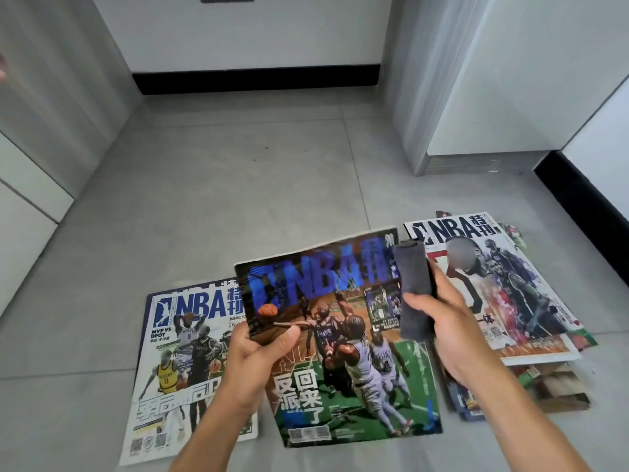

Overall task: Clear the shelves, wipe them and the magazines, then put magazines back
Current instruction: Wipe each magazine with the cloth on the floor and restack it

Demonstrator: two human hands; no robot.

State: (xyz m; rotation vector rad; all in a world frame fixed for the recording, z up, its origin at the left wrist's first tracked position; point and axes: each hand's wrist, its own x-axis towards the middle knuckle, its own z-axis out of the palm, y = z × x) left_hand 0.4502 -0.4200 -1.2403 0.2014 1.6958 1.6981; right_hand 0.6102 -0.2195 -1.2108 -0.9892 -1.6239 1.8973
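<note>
My left hand (260,361) grips the left edge of a basketball magazine (343,338) with a green court cover, holding it tilted above the floor. My right hand (442,321) holds a folded dark grey cloth (413,284) against the magazine's right edge. Another magazine (183,349) with a white and blue cover lies flat on the floor at the left, partly under the held one. To the right, a pile of several magazines (503,291) lies on the floor, fanned out unevenly.
The grey tiled floor (238,185) stretches ahead to a white wall with a black skirting board (255,80). A grey cabinet side (54,107) stands at the left. A white and grey cabinet (476,80) stands at the right.
</note>
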